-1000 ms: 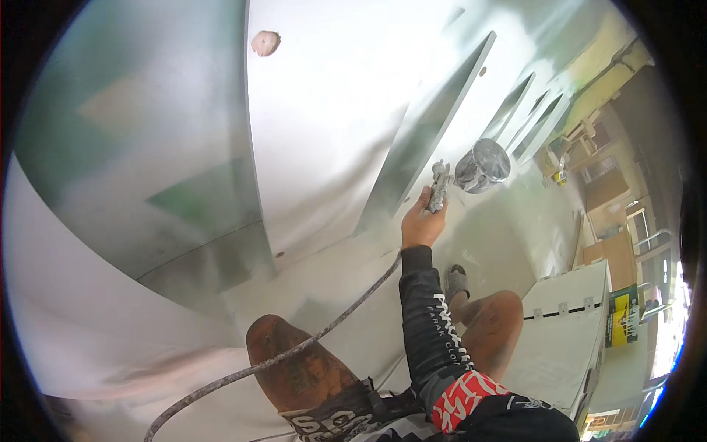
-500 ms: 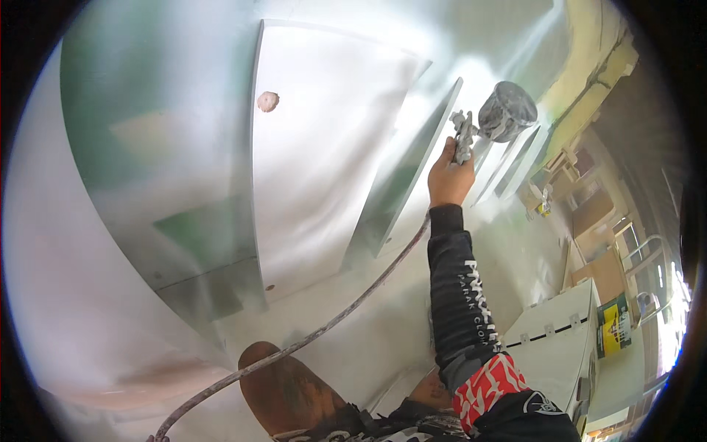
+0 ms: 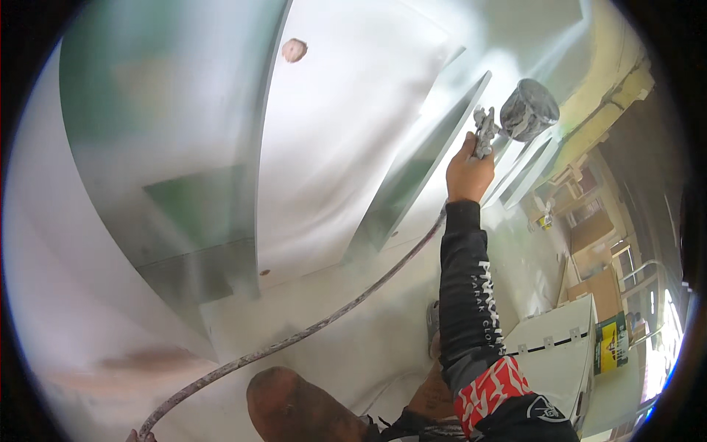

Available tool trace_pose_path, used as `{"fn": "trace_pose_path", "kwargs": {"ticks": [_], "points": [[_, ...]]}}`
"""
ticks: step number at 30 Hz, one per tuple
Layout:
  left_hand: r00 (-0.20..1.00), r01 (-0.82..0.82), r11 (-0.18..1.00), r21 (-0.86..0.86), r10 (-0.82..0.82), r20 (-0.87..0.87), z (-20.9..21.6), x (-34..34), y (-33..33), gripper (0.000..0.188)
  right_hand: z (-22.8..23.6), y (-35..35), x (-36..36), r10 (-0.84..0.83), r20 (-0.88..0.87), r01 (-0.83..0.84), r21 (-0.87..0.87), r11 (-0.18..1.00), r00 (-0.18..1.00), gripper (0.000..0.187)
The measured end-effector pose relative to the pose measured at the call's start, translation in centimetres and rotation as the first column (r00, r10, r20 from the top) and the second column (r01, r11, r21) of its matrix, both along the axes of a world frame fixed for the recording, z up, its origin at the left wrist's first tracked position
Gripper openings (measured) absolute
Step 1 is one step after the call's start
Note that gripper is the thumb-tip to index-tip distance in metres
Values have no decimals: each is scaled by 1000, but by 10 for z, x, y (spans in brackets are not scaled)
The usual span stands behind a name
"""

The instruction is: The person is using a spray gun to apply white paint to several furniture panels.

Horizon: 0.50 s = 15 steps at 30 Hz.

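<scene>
one spray gun (image 3: 484, 132), right of centre and high up, in the right hand (image 3: 471, 175). fist closed on the handle, thumb on the left side, gun body standing up out of the top of the grip. cup (image 3: 529, 110) sits off to the gun's right, tilted, not in line with the body.

key relation: gun is up and right of the big white panel (image 3: 346, 125), in front of the narrower panel (image 3: 412, 173) in this view. that one's long axis runs lower left to upper right, top end just left of the gun. right hand clearly nearer; left hand (image 3: 133, 437) well apart, down at the bottom left by the far end of the hose (image 3: 294, 337).

hose drops from below the right wrist, sags lower left, passes above the knee (image 3: 294, 401) in frame.

hard to read: left hand mostly cut off, only a sliver by the hose, can't tell if it's gripping. trigger and lower handle hidden by the right fingers. nozzle direction unclear, depth gap to panels too. sleeve (image 3: 471, 295) partly covers one shoe (image 3: 432, 320). haze softens the panel edges.
</scene>
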<state>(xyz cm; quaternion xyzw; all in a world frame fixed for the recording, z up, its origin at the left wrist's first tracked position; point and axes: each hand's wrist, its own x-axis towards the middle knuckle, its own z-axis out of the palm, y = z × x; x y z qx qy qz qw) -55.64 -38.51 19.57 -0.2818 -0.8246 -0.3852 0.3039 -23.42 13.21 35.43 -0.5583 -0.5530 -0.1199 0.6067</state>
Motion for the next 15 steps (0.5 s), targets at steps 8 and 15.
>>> {"fn": "trace_pose_path", "kwargs": {"ticks": [8, 15], "points": [[996, -17, 999, 48, 21, -84, -9, -10, -13, 27, -110, -24, 7, 1, -78, -18, -227, 974, 997, 32], [998, -42, 992, 120, 48, -46, -6, -8, -9, 26, -188, -36, 16, -40, -97, 6, -325, 946, 994, 32]]}}
